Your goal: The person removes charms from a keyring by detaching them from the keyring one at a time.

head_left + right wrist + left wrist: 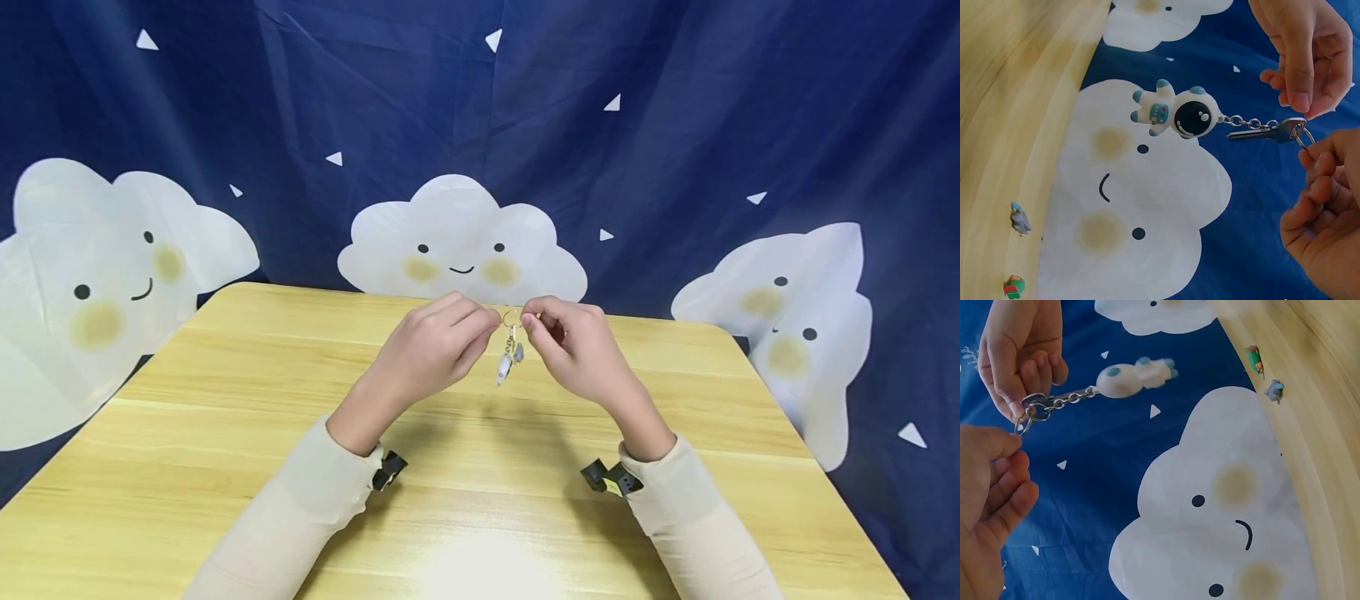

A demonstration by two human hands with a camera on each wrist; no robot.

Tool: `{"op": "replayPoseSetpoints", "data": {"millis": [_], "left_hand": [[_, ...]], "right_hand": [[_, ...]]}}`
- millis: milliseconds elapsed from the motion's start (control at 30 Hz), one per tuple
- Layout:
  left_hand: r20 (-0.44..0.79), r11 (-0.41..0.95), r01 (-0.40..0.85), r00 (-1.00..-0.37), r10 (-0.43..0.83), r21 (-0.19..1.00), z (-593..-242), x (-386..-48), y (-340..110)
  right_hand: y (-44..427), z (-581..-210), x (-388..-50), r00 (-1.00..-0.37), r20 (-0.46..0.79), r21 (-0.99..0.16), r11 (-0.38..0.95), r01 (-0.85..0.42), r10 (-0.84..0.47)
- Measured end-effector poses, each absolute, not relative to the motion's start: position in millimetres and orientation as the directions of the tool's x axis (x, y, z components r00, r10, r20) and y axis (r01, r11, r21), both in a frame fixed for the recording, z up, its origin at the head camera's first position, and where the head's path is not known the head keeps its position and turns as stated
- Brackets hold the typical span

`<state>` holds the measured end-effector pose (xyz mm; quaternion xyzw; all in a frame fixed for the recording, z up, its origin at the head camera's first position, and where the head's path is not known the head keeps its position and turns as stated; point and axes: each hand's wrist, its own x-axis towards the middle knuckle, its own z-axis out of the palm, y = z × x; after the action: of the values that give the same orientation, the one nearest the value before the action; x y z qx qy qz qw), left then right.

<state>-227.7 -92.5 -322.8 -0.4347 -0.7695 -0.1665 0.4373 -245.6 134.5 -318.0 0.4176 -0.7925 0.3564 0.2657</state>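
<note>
Between the fingertips of both hands is a thin metal ring [512, 319]. My left hand [438, 346] [988, 500] pinches one side of it, and my right hand [581, 346] [1329, 212] pinches the other. From the ring hang a key [1254, 134] and a short chain [1250, 122] carrying a white astronaut figure [505, 367] [1121, 381] [1194, 115] with a dark visor and blue tips. They dangle above the table, touching nothing below.
A grey bird-like figure [1274, 391] [1020, 219] and a small green and red figure [1254, 358] [1014, 287] stand on the wooden table [225, 433]. Behind the table hangs a dark blue cloth [420, 100] with smiling clouds.
</note>
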Motion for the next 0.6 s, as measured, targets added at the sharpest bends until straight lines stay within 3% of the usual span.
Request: {"op": "replayPoseSetpoints", "data": {"millis": [133,300,600], "left_hand": [[0.819,0.548,0.824,-0.21,0.534,-0.146,-322.6,-227.5,-92.5],[0.815,0.533,0.828,-0.181,0.55,-0.176,-322.9,-227.6,-92.6],[0.796,0.515,0.835,-0.171,0.58,-0.196,-323.7,-228.6,-91.0]], "right_hand": [[135.9,-315.3,-243.7,-0.542,0.693,-0.378,0.4,-0.835,-0.476],[137.8,-312.9,-240.7,-0.626,0.62,-0.486,0.394,-0.78,-0.473],[141.1,-308.1,-237.1,-0.727,0.497,-0.65,0.352,-0.674,-0.474]]}}
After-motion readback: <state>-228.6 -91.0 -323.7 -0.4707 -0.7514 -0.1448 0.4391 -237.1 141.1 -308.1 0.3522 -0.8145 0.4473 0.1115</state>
